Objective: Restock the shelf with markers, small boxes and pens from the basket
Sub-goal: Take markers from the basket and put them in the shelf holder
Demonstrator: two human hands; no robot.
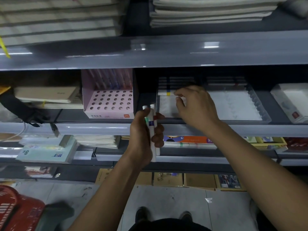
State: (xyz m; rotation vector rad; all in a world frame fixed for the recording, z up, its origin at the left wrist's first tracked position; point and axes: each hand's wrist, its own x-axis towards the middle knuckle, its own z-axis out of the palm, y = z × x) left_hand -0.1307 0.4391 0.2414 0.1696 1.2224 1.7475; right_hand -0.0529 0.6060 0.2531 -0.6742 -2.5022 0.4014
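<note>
— Pink cardboard, that display box (108, 99) with the grid of round holes on the grey metal shelf (93, 129): can any of its writing be read?

— It carries an orange logo patch at the lower right of its front edge and a line of dark characters at the lower left, both too blurred to read. One shelf lower, a pale green packet (48, 153) shows "8K" in large print, seen upside down. An orange-and-purple box (188, 140) under the right forearm has a number starting with "3".

— And the left hand?

— The left hand (146, 135) is clenched around a bundle of white markers (152, 129) with green, blue and red bands, held upright in front of the shelf edge, thumb on the left side, fingers wrapped round from the right.

— The right hand?

— The right hand (195, 105) reaches into the clear plastic tray (256, 105) lined with white, fingers curled down. Its fingertips touch a white marker with a yellow and blue band (165, 93) lying flat at the tray's back left. Whether they grip it cannot be told.

— The basket?

— Bottom left on the floor, the red plastic basket (15, 209), well apart from both hands.
</note>
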